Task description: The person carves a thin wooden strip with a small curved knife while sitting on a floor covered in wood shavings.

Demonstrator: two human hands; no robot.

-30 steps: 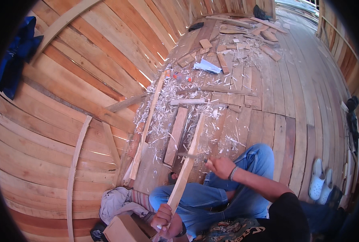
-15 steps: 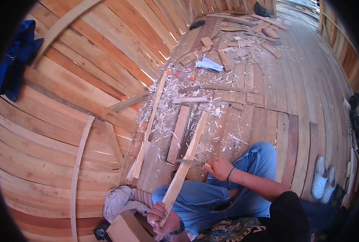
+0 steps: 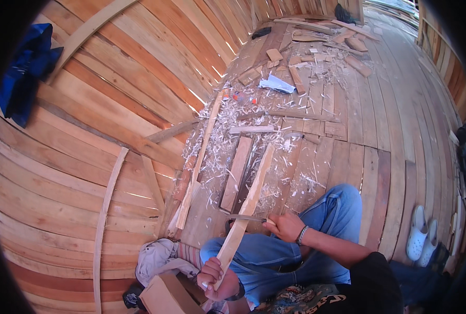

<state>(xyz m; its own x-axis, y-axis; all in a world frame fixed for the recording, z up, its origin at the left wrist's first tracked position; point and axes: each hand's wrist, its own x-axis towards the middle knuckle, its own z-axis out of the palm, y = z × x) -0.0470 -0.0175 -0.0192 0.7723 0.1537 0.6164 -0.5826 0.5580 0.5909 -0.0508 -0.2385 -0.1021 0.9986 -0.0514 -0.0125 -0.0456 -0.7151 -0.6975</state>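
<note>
My left hand (image 3: 211, 276) is closed round the lower end of a long pale strip of wood (image 3: 253, 194), which slants up and away from my lap. In my right hand (image 3: 287, 226) is the handle of a knife (image 3: 248, 217). Its blade lies across the strip, touching it a little below the middle. The fingers of my right hand are wrapped round the handle. My crossed legs in blue jeans (image 3: 324, 212) are beneath the work.
Curled wood shavings (image 3: 212, 136) cover the floor ahead, among boards such as a reddish plank (image 3: 236, 172) and a long batten (image 3: 201, 157). A cardboard box (image 3: 169, 295) and a grey cloth (image 3: 159, 261) sit at my left. Pale clogs (image 3: 417, 234) stand at the right.
The knife blade has shifted slightly down along the strip toward me, and more of its flat side shows. Both hands keep their holds; the whole view has shifted slightly.
</note>
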